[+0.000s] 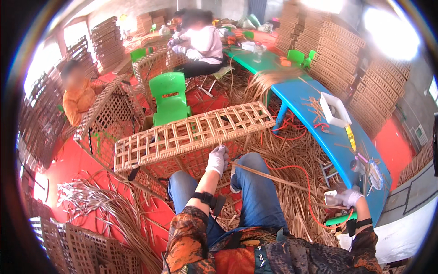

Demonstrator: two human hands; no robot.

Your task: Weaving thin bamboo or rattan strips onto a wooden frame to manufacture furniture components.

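Note:
A long woven basket frame in tan flat strips lies at a slant before my knees, its openwork side facing up. My left hand, in a white glove, is closed in a pinch at its near rim. From beside that hand a flat brown weaving strip stretches right and slightly down toward my other hand. My right hand, also gloved, is reached far out by the near end of the blue table. Its fingers look closed beside a small white container; what they hold is unclear.
Loose strips cover the red floor, and an orange-red cord loops through them. A white tray and a yellow-handled tool lie on the blue table. Ahead stands a green chair; two people sit beyond, among stacked woven panels.

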